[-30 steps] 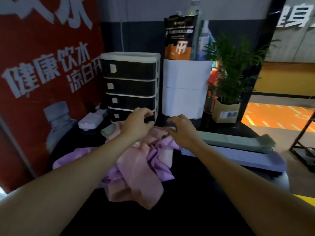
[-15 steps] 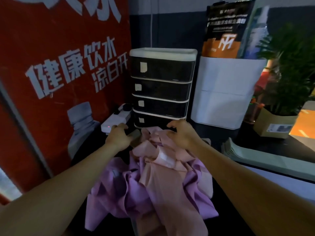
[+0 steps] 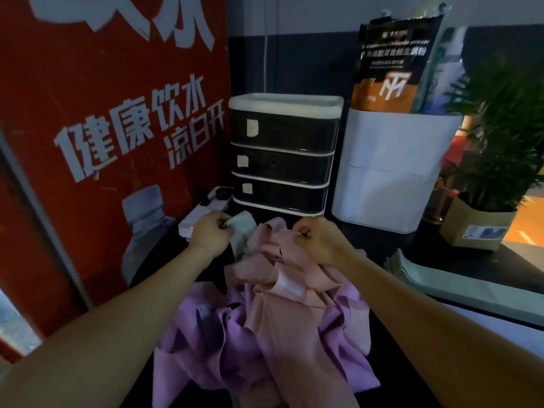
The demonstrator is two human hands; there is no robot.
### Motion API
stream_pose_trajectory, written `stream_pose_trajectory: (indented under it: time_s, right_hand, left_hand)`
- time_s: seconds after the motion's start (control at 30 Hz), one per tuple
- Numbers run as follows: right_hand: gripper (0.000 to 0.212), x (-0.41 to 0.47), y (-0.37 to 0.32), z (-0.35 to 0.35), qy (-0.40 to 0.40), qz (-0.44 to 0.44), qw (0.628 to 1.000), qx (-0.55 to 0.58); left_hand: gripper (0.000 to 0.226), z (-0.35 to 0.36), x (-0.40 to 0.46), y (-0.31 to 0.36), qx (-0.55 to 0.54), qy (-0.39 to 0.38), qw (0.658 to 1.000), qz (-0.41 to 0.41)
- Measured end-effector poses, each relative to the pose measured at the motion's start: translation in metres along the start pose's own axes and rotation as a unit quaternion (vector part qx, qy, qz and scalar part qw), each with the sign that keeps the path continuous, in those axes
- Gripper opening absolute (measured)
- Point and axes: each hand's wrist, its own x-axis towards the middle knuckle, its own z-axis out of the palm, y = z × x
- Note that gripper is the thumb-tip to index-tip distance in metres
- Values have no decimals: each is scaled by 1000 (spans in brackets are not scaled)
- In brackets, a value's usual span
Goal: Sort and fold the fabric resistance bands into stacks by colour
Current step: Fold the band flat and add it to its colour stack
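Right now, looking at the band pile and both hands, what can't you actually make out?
- How many bands are in the pink and purple pile: head view, folds overlap and the bottom edge cuts it off.
- How far the pale green band runs: the left hand and the pile cover most of it.
- The right hand fingertips: curled into pink fabric.
- The folded stack count: dim, cut off at the right edge.

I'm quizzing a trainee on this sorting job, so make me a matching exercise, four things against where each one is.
Things:
1 green band
2 pink band
3 drawer unit
4 potted plant

Places:
A far right
B pinched in the left hand
C behind both hands
D gripped by the right hand

Pairs: 1-B, 2-D, 3-C, 4-A
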Motion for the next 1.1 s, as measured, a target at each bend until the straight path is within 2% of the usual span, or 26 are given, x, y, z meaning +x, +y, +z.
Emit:
stream_pose_trajectory:
  time_s: [0.13, 0.27, 0.33, 0.57, 0.7, 0.87, 1.1]
  right_hand:
    - [22, -10, -15, -16, 11, -14, 1000, 16]
    - [25, -19, -32, -36, 19, -19, 998, 59]
    - [28, -25, -41, -47, 24, -27, 996, 79]
    - [59, -50, -55, -74, 41, -94, 993, 52]
    - [77, -70, -47, -87, 87, -114, 989, -28]
    - [72, -91, -34, -100, 121, -120, 985, -17]
    - [49, -108, -31, -112, 159, -126, 979, 34]
  left_hand:
    - [13, -21, -7, 29, -128, 1, 992, -4]
    - [17, -41, -20, 66, -113, 44, 992, 46]
    - [15, -53, -28, 87, -154, 35, 986, 59]
    - [13, -74, -64, 152, -332, -38, 940, 75]
    - [6, -76, -84, 176, -405, -67, 910, 61]
    - [5, -73, -97, 190, -487, -106, 867, 24]
    - [16, -63, -112, 206, -523, -118, 844, -8]
